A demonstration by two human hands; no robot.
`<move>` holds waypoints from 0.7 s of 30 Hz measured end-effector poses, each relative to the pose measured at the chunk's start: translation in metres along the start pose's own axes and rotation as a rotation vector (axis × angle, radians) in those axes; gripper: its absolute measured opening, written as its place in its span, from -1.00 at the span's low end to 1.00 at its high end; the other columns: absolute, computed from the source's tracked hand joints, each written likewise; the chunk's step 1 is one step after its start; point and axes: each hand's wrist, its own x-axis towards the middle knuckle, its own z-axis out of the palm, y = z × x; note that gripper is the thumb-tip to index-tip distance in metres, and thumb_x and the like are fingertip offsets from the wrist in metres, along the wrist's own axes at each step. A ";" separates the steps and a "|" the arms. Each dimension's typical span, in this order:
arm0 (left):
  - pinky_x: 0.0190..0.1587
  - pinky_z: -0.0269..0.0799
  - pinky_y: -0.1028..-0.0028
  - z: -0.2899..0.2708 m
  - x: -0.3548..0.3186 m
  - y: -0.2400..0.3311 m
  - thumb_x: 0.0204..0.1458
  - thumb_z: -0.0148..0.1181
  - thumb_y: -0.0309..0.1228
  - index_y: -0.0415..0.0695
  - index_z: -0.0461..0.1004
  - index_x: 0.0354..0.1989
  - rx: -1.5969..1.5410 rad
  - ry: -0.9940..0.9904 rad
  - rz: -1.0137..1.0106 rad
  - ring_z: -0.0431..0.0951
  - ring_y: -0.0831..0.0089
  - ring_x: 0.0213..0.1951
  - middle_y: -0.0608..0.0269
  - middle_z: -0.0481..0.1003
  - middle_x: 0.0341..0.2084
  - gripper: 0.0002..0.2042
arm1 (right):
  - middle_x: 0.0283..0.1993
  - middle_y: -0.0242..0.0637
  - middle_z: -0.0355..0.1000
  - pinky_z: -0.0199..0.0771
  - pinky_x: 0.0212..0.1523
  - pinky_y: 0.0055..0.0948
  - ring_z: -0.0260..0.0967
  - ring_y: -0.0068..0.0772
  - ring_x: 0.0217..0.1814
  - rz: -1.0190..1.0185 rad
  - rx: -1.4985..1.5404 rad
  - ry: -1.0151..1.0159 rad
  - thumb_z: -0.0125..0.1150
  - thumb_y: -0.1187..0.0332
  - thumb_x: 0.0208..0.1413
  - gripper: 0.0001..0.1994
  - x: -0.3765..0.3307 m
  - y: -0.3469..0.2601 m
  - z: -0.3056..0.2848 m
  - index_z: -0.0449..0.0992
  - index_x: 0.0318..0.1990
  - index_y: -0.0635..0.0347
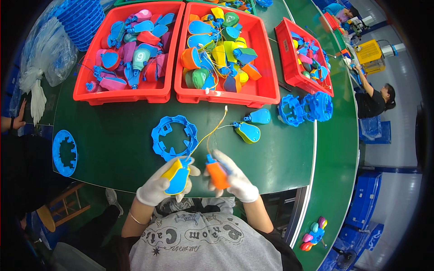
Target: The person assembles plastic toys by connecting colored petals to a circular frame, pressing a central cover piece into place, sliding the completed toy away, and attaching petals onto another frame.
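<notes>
The yellow-and-blue paddle [179, 178] sits clamped in the gloved left hand [154, 187]; at its three o'clock, the right hand [240, 183] grips an orange paddle [218, 175], slightly blurred. Their thin wires [205, 136] rise toward one o'clock, close together near a white plug [226, 108], so drawing the hands apart could tangle or strain them. The blue ring [157, 143] lies on the desk [113, 149] at eleven; its notches might catch a wire. A red bin [228, 96] stands near twelve.

To my left, stacked blue baskets [81, 25] beside a clear plastic bag [52, 52], and a wooden stool [46, 219] lower down; to my right, a yellow crate [370, 52] near a dark-shirted co-worker [373, 103].
</notes>
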 end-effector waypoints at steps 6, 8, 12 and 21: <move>-0.47 0.58 0.37 -0.002 -0.028 0.007 0.01 -0.01 -0.19 -0.25 -0.06 0.29 0.301 0.375 0.228 0.57 0.19 -0.33 -0.12 0.39 -0.12 -0.30 | 0.07 -0.29 0.31 0.25 0.08 -0.54 0.29 -0.56 -0.01 -0.056 -0.401 0.102 0.24 0.32 0.05 -0.41 0.027 0.011 0.009 0.19 0.22 0.28; -0.52 0.57 0.37 -0.006 -0.033 0.003 0.04 -0.16 -0.18 -0.24 -0.08 0.30 0.323 0.458 0.196 0.58 0.16 -0.39 -0.16 0.43 -0.19 -0.35 | 0.01 -0.32 0.37 0.22 0.14 -0.50 0.27 -0.51 0.07 0.038 -0.356 0.177 0.15 0.39 0.10 -0.58 0.036 0.012 0.012 0.30 0.11 0.30; -0.63 0.52 0.36 -0.008 -0.035 -0.005 0.07 -0.26 -0.22 -0.12 -0.09 0.33 0.108 0.409 0.217 0.57 0.09 -0.51 -0.24 0.43 -0.16 -0.39 | 0.03 -0.28 0.36 0.21 0.15 -0.50 0.27 -0.53 0.07 -0.118 -0.482 0.186 0.06 0.42 0.14 -0.61 0.046 0.016 0.009 0.28 0.13 0.32; -0.75 0.11 0.49 -0.021 -0.029 -0.005 0.18 -0.23 -0.10 0.15 -0.10 0.35 -0.727 -0.087 0.094 0.26 0.46 -0.76 0.09 0.43 -0.08 -0.45 | -0.01 -0.27 0.36 0.29 0.08 -0.49 0.35 -0.49 -0.04 -0.149 -0.311 0.220 -0.01 0.35 0.19 -0.56 0.058 -0.002 0.003 0.22 0.19 0.33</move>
